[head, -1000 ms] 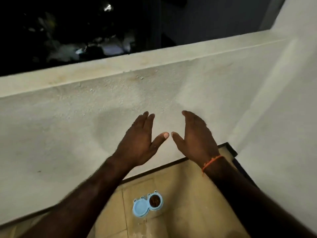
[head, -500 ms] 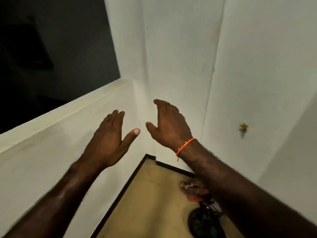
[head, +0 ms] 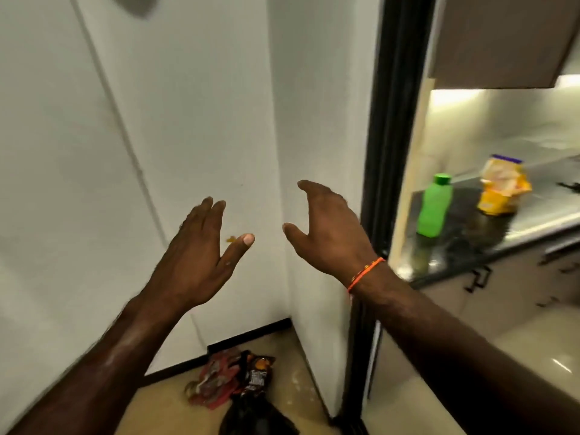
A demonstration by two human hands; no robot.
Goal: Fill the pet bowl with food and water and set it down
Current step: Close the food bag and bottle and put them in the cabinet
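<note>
Home kitchen: counter, cabinets

White wall close ahead, open doorway to the right.

Both hands are raised, empty and spread, the left hand and right hand apart with clear air between them. Straight in front the white wall and its corner block any passage forward. The dark door frame stands just right of the right hand; beyond it the way opens toward a dark counter, where a green bottle and a yellow bag take up part of the top. On the floor in the corner, crumpled wrappers and a black bag crowd the low space.
</note>
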